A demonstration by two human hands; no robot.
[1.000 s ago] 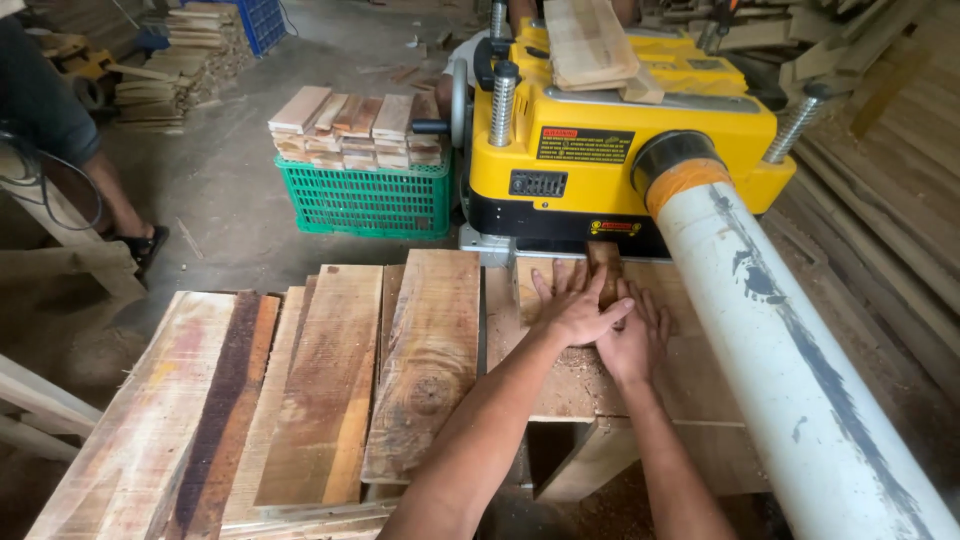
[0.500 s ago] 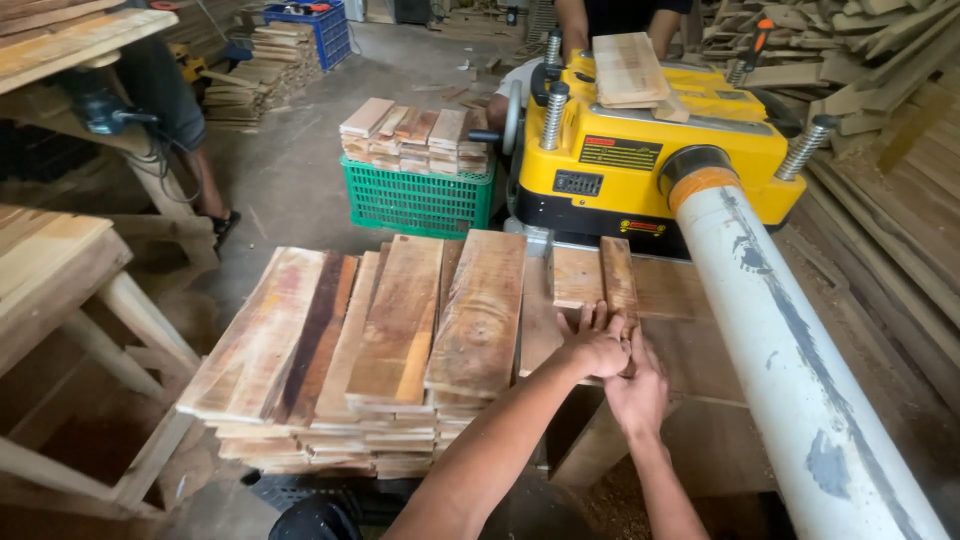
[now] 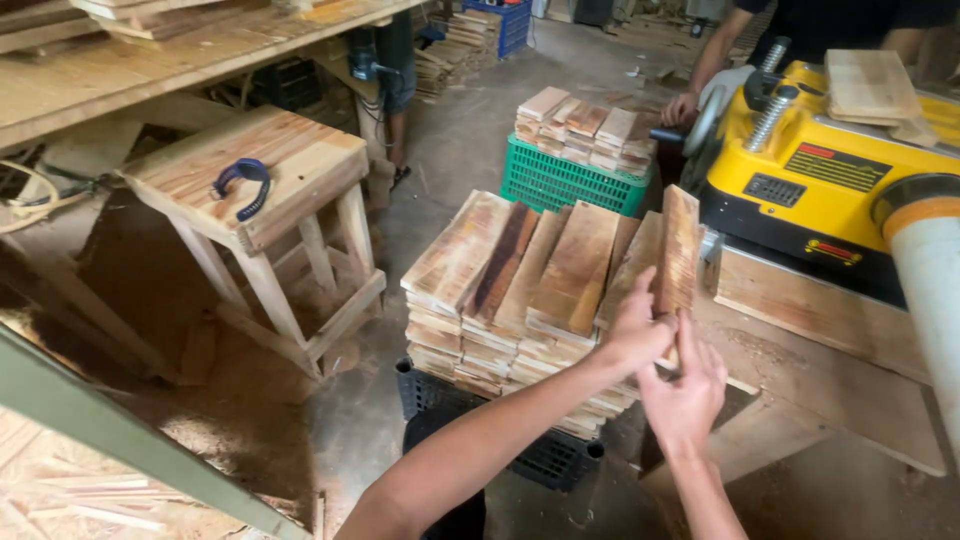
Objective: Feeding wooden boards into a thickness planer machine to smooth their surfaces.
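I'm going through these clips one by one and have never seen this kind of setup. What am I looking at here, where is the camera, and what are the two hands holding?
The camera sits on a person's head and looks down at their own two bare hands in a woodworking shop. The left hand and the right hand together hold one short wooden board, tilted up on its edge. It is next to a stack of similar boards piled on a black crate. To the right stands a yellow machine with more boards on top, and a wide white pipe runs beside it. Behind the stack, a green crate carries more boards. On the left is a wooden stool with a blue clamp on it. Another person's hand shows behind the machine.
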